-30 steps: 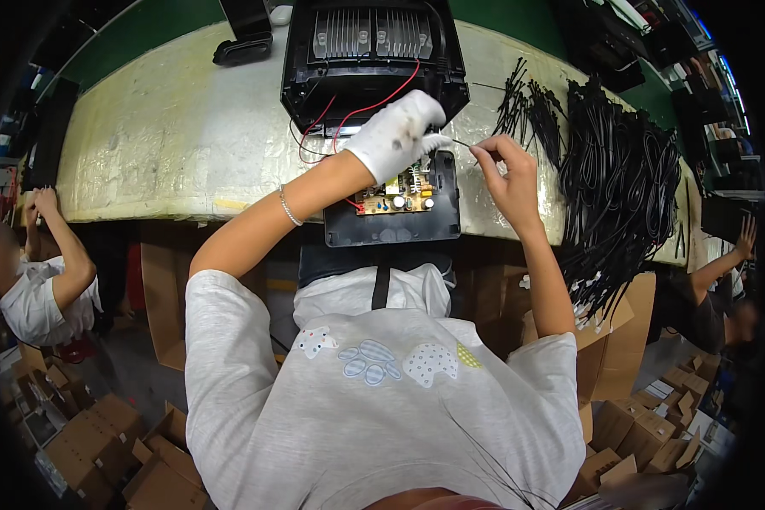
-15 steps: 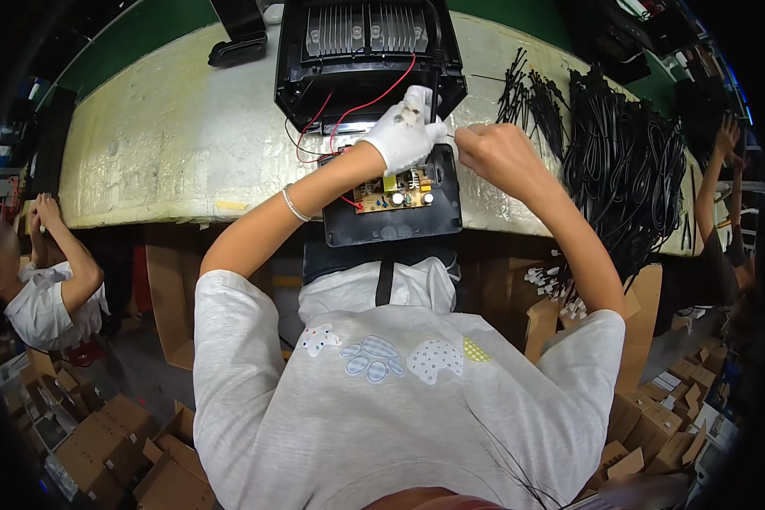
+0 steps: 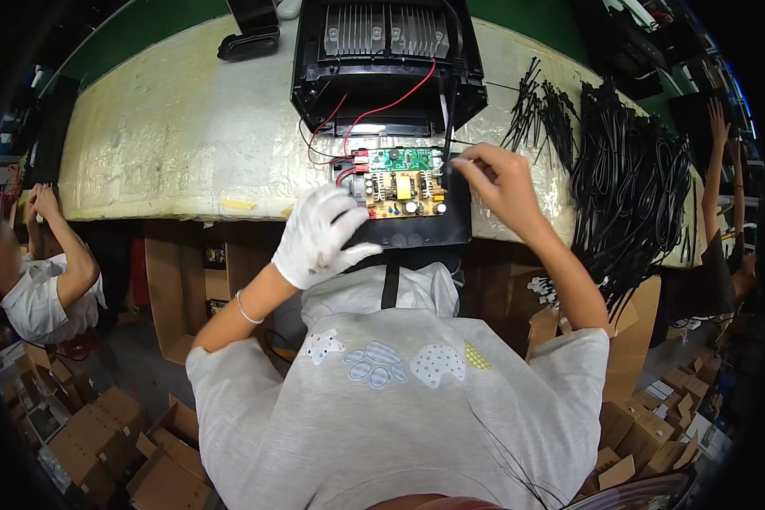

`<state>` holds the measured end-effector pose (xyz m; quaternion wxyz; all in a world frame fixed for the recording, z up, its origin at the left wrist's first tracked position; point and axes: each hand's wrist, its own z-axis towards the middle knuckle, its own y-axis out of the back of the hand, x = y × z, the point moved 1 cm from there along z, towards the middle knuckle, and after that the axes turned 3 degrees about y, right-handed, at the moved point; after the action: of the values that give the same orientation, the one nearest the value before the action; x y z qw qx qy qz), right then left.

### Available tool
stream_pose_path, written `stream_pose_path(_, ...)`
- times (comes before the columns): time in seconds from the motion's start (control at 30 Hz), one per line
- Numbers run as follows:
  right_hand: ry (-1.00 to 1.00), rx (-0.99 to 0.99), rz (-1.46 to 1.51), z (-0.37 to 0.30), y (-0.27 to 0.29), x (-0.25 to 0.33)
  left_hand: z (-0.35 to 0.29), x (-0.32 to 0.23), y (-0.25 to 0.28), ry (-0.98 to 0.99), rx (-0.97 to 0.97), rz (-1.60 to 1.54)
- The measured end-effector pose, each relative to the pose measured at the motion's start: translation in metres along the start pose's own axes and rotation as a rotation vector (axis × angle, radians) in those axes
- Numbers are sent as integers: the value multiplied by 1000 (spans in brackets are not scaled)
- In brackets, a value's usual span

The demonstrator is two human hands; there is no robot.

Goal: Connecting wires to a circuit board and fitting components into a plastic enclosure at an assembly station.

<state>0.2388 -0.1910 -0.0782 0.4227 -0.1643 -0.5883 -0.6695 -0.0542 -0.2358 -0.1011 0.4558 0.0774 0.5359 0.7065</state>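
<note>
My left hand (image 3: 323, 238), in a white glove with grey marks, is open. Its fingers are spread at the left edge of a circuit board (image 3: 404, 191), green at the back and tan in front. The board sits on a black plastic panel (image 3: 399, 235) near the bench's front edge. Thumb and fingers of my bare right hand (image 3: 500, 180) are drawn together beside the board's right end, close to a black cable (image 3: 450, 110); what they pinch is too small to make out. A black housing (image 3: 391, 89) with metal heatsinks stands behind, red wires running between it and the board.
Bundled black cables (image 3: 616, 170) hang over the bench's right side, beside loose thin black strips (image 3: 527, 102). A black part (image 3: 248, 42) lies at the back left. Cardboard boxes (image 3: 102, 433) stand on the floor. Other people work at left (image 3: 47, 272) and right.
My left hand has let go near the black cable and moved down and left, uncovering the board. My right hand has shifted slightly lower. Housing and panel sit slightly right in the view.
</note>
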Motion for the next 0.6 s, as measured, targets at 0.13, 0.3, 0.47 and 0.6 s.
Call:
stream_pose_path(0.13,-227,-4,143,-3,-27,2,-30,11,-12,-95,-14,24)
stream_pose_path(0.3,-286,61,222,-3,-27,-4,-34,19,-14,-186,28,-1)
stream_pose_path(0.47,-59,180,-348,34,3,29,-11,-11,4,-327,-128,84)
stream_pose_path(0.6,706,304,-564,70,-5,96,-1,-40,3,-334,-79,23)
